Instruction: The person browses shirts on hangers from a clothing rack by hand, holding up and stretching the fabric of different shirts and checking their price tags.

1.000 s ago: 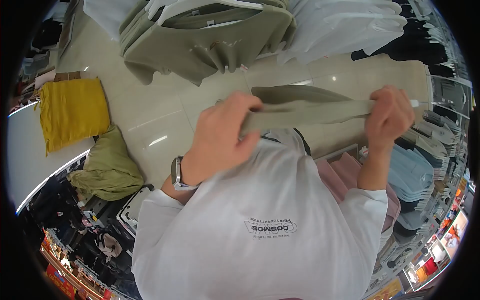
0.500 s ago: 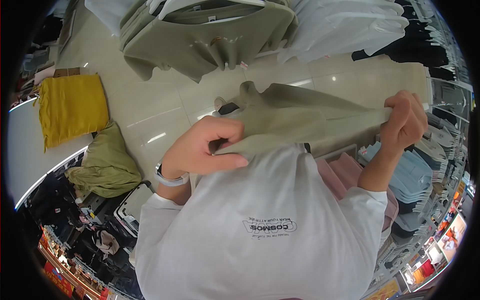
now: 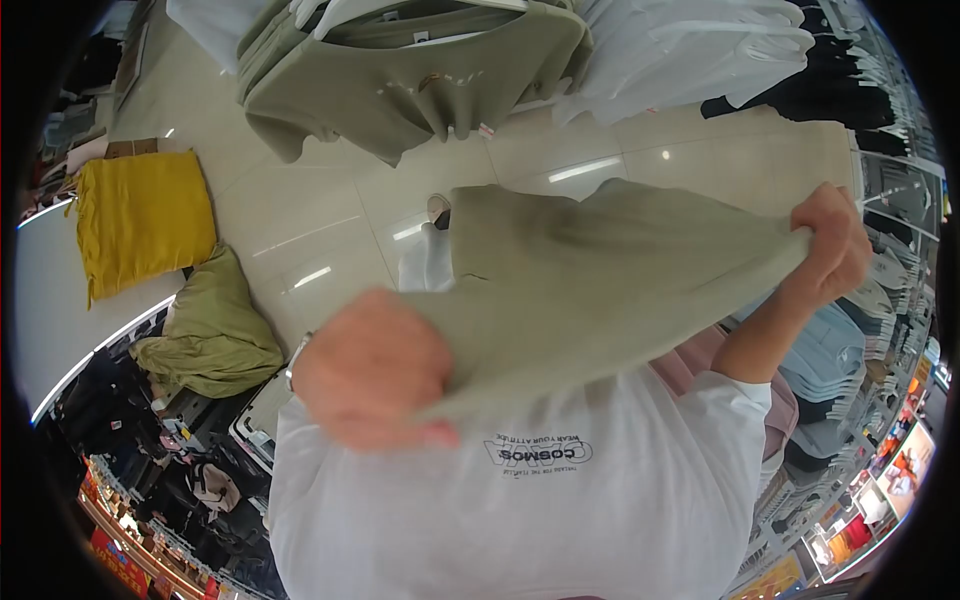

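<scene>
A sage-green garment (image 3: 600, 270) is spread between my two hands, in front of my white shirt. At its right end my right hand (image 3: 832, 245) is closed round a bunched corner. My left hand (image 3: 375, 370) is blurred by motion at the lower left edge of the cloth; the fabric runs into its grip, and the fingertips are unclear. A small slit or crease shows in the cloth near its left side. The lower edge of the garment slants between the hands and overlaps my shirt.
Green shirts (image 3: 400, 90) and white shirts (image 3: 690, 50) hang at the top. A yellow cloth (image 3: 145, 225) lies on a white surface at the left, with an olive cloth (image 3: 215, 330) below it. Pink clothes (image 3: 690, 360) and light-blue clothes (image 3: 815, 345) are at the right.
My left hand has moved down and left, and my right hand slightly further right. The garment has opened out wider and flatter between them.
</scene>
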`<action>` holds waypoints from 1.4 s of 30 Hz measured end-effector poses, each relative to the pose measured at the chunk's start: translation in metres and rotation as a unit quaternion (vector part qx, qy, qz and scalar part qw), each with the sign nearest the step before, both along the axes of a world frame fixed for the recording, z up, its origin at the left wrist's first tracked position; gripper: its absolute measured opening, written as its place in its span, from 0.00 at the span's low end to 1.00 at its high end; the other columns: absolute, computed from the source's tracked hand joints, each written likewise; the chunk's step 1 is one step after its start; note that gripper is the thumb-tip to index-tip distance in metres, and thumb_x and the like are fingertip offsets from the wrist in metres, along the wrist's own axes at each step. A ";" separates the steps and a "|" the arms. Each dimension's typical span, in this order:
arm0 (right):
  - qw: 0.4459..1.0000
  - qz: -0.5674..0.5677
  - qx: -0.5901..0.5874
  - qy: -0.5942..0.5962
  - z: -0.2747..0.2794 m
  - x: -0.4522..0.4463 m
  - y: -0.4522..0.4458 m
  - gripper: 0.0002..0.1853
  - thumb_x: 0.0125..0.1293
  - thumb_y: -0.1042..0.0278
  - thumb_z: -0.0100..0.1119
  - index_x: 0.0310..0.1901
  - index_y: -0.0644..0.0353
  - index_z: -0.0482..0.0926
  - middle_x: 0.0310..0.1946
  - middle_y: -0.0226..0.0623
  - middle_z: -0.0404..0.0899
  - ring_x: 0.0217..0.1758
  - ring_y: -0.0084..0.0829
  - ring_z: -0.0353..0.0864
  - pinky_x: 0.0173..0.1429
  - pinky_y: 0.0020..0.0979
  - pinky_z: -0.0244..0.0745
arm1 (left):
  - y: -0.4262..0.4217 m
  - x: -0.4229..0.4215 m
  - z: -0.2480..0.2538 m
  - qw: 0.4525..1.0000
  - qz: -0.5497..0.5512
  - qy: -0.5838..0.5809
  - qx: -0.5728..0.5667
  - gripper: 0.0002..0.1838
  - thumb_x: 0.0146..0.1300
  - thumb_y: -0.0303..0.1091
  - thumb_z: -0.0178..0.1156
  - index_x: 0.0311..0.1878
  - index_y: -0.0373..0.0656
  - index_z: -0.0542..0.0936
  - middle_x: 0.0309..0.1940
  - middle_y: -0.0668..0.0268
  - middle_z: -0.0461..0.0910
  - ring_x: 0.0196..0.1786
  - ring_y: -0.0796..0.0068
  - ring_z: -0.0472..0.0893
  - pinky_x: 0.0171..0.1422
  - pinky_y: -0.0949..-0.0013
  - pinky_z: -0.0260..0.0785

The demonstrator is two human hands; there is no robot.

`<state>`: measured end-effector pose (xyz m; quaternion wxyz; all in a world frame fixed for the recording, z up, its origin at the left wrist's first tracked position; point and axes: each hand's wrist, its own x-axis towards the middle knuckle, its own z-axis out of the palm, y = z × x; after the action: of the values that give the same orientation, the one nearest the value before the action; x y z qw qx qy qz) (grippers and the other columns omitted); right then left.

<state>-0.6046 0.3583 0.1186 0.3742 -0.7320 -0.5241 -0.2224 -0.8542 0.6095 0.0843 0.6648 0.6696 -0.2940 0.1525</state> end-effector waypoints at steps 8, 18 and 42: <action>0.992 -0.112 0.002 0.057 -0.001 -0.002 -0.005 0.23 0.71 0.70 0.46 0.16 0.70 0.70 0.12 0.34 0.69 0.15 0.22 0.62 0.23 0.28 0.51 | -0.025 0.012 -0.015 0.879 0.420 0.178 0.137 0.03 0.54 0.26 0.63 0.29 0.37 0.79 0.18 0.62 0.73 0.16 0.69 0.69 0.21 0.72 0.59; 0.988 -0.149 0.019 0.043 0.001 -0.004 -0.026 0.25 0.72 0.68 0.46 0.15 0.70 0.71 0.12 0.33 0.71 0.15 0.20 0.63 0.22 0.27 0.51 | -0.015 -0.013 -0.012 0.942 0.303 0.116 -0.088 0.13 0.51 0.29 0.68 0.18 0.34 0.76 0.11 0.62 0.69 0.11 0.69 0.66 0.17 0.70 0.53; 0.968 -0.214 0.034 0.126 0.000 -0.006 -0.019 0.27 0.74 0.61 0.49 0.17 0.70 0.73 0.10 0.24 0.64 0.16 0.12 0.57 0.22 0.25 0.46 | -0.037 0.037 -0.047 0.811 0.567 0.143 -0.021 0.04 0.63 0.20 0.50 0.39 0.35 0.74 0.30 0.68 0.75 0.34 0.81 0.71 0.43 0.78 0.64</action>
<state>-0.6108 0.3397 0.1190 0.4053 -0.8364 -0.2958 -0.2205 -0.8168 0.5730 0.0372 0.5090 0.7175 0.2393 0.4109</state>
